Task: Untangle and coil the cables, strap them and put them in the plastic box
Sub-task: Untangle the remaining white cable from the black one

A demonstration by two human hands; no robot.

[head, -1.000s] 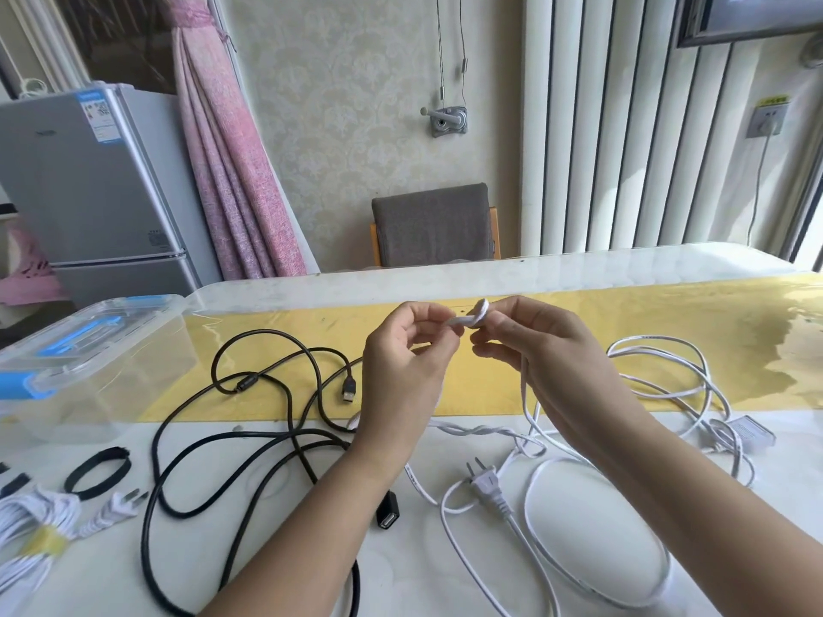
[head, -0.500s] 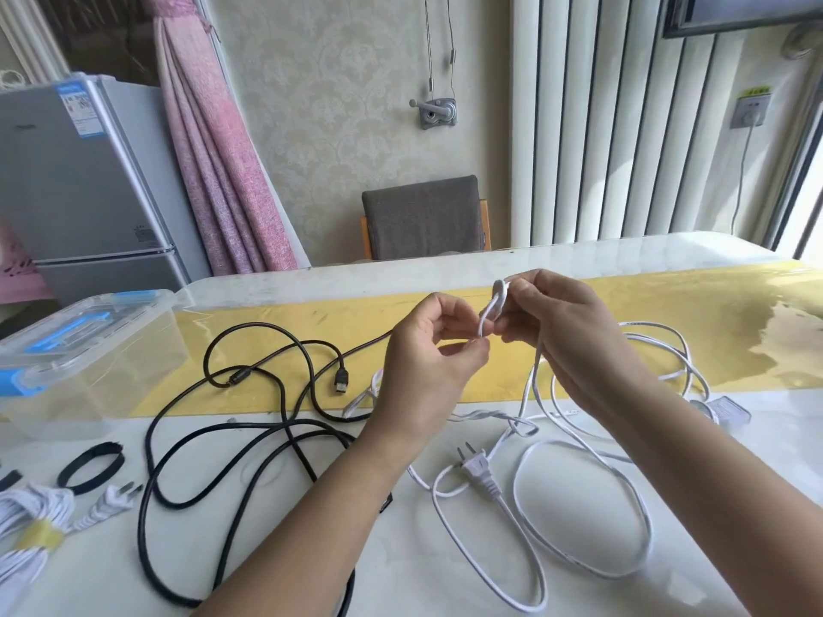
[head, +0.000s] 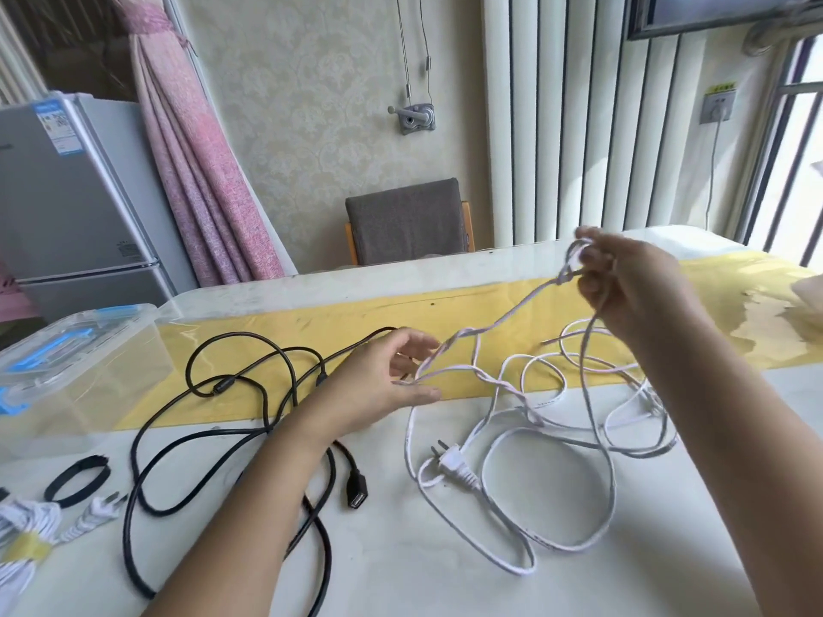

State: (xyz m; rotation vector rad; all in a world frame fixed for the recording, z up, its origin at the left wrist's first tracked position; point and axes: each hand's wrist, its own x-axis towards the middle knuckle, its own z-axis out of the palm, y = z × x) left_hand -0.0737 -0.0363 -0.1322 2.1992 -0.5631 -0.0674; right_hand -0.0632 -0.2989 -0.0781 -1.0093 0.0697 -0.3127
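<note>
A tangled white power cable [head: 552, 443] sprawls over the table at the right, its plug [head: 454, 465] lying near the middle. My right hand [head: 623, 282] is raised and pinches a bend of this cable, so two twisted strands slope down to the left. My left hand [head: 383, 385] is low above the table with its fingers spread around those strands. A loose black USB cable [head: 222, 438] lies at the left. The clear plastic box [head: 67, 371] with a blue-clipped lid stands at the far left.
A black strap loop [head: 78, 480] lies near the front left. Beside it sits a coiled white cable [head: 26, 541] bound with a yellow strap. A yellow runner [head: 311, 318] crosses the table. A chair [head: 407, 222] stands behind the far edge.
My right hand has lifted the white cable's bend up and to the right. My left hand has let go of the bend, dropped and opened around the strands.
</note>
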